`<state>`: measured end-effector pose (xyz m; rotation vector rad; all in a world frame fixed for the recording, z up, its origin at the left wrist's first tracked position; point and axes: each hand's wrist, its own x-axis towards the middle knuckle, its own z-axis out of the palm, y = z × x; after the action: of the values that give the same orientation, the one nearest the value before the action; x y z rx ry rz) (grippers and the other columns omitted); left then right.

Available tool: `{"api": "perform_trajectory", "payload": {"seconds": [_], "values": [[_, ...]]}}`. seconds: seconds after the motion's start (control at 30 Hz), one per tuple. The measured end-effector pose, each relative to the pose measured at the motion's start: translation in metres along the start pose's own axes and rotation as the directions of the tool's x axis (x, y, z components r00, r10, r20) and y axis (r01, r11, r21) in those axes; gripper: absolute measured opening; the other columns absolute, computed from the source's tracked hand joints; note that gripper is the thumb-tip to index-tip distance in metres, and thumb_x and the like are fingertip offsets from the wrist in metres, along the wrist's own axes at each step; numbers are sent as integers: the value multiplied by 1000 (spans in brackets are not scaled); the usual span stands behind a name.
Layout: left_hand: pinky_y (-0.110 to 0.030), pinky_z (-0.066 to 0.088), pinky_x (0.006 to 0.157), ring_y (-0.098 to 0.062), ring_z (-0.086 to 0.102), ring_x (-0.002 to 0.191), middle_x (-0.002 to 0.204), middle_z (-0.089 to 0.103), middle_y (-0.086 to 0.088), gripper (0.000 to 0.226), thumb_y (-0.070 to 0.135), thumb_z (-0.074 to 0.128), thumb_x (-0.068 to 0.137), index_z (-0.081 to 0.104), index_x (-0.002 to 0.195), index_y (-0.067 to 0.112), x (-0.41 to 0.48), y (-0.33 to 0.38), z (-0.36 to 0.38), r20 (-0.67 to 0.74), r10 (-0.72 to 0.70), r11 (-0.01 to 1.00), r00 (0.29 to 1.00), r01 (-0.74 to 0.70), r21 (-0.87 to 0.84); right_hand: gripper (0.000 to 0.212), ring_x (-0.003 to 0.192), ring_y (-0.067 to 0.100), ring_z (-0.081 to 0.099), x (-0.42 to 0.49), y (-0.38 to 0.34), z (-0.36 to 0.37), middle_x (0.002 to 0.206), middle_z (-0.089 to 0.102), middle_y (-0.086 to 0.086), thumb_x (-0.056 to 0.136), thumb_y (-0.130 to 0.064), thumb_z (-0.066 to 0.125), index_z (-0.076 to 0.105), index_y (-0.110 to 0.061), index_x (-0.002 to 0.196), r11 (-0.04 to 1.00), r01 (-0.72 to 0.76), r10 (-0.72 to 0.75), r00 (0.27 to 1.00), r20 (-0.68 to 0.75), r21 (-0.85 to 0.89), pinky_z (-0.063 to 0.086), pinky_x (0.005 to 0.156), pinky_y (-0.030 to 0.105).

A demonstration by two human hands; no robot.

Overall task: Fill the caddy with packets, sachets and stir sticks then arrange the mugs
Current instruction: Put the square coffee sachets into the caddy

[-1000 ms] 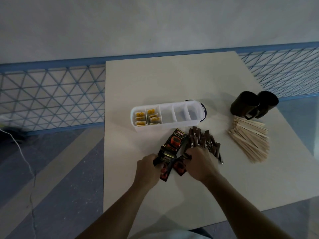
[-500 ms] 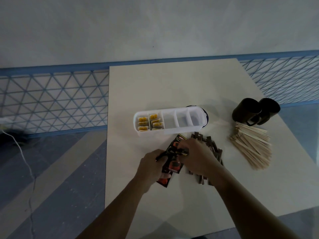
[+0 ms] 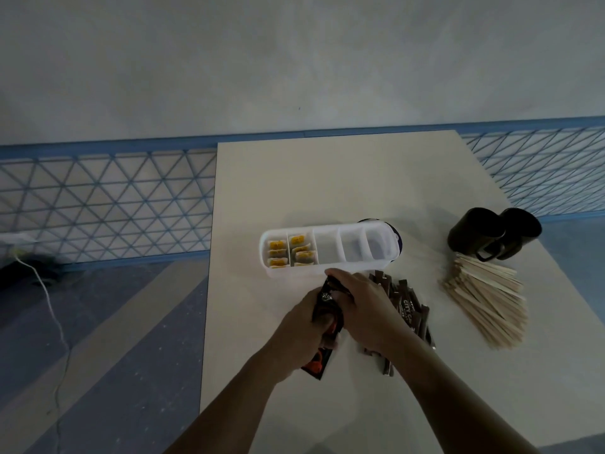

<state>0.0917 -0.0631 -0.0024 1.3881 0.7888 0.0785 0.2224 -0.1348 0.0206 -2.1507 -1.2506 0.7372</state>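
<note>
Gripping the black packets (image 3: 327, 309) just in front of the caddy (image 3: 327, 269), we curl the fingers of our left hand (image 3: 302, 329) round their lower half and pinch their top end with our right hand (image 3: 365, 306). In front of the caddy's right end lie brown sachets (image 3: 409, 306); stir sticks (image 3: 484, 306) and mugs (image 3: 474, 234) sit to its right.
</note>
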Motion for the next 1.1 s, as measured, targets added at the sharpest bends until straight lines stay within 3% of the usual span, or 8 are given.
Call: {"api": "perform_trajectory", "payload": {"seconds": [0.17,0.3,0.47,0.57,0.7,0.83,0.97,1.1], "values": [[-36,60,83,-21,73,83,101,72,-2,31,14,41,104,49,131,26,4,9,-4,-83,33,999,996,-36,-32,38,100,15,60,5,-4,-6,122,58,2,105,-18,42,47,-20,143,995,-72,76,996,-52,73,53,80,28],[-34,60,82,-21,72,90,111,68,1,34,13,40,103,45,130,33,11,17,-4,-41,33,999,999,-33,-16,30,79,8,60,13,-3,-10,100,62,0,106,-16,39,56,-19,131,998,-30,32,999,-26,47,47,58,18],[-42,60,83,-19,71,94,111,70,-1,27,14,42,103,50,127,24,20,34,-6,-67,78,995,995,-81,-55,42,80,5,66,21,-2,-17,108,66,-1,102,-13,50,46,-28,140,969,-76,84,996,-25,236,52,61,15],[-46,59,86,-21,70,96,111,69,-3,29,10,41,103,52,126,22,30,43,-8,-79,97,993,992,-101,-55,36,79,15,74,31,4,-18,101,73,0,94,-3,59,54,-22,124,870,-155,181,983,-10,468,62,65,37],[-41,60,85,-17,69,99,111,68,4,30,9,43,102,55,121,29,40,55,-13,-80,125,992,989,-126,-9,22,50,2,60,46,6,-30,69,70,-2,89,4,63,63,-18,93,897,-120,171,982,-84,424,47,49,20],[-36,59,81,-18,65,100,113,63,-1,44,15,60,95,48,137,21,58,59,-27,-134,140,964,981,-104,245,18,50,6,57,63,11,-40,64,67,-2,86,-1,68,66,-18,91,946,-123,162,981,-108,301,44,50,25],[-42,47,100,-25,53,119,130,51,-8,71,29,77,81,42,143,20,76,59,-50,-245,233,803,941,-45,594,11,65,18,61,88,14,-50,76,65,0,86,-7,71,64,-11,94,989,-101,114,987,-116,108,47,57,29],[-44,32,112,-33,27,139,151,32,-10,88,35,79,78,31,150,18,86,62,-63,-209,234,619,949,20,785,11,74,16,63,107,14,-55,85,67,-5,88,-14,70,61,-16,94,994,-85,79,993,-83,-72,53,61,34]]}}
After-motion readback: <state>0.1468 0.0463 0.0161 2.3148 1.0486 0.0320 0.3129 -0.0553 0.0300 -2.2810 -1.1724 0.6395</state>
